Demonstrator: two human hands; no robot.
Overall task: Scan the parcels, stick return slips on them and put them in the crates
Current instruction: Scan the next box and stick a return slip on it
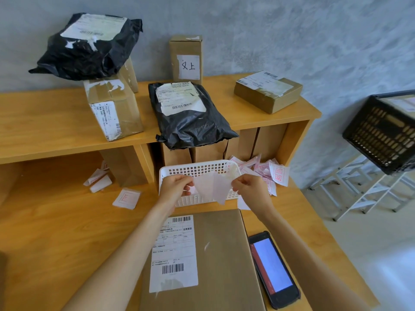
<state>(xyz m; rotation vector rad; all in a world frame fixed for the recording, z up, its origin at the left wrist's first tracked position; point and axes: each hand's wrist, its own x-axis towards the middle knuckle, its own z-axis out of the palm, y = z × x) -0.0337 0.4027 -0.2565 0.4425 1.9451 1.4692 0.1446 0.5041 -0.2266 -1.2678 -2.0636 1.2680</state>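
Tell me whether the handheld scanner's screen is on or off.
On. The scanner, lying face up beside the flat parcel, shows a lit pale blue screen with a red strip along its left edge.

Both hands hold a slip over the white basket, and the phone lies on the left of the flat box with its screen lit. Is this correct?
Not quite. The head view shows the phone to the right of the flat box, screen lit. The rest holds: the left hand and right hand pinch a slip over the white basket.

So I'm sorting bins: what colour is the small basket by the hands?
White basket, head view.
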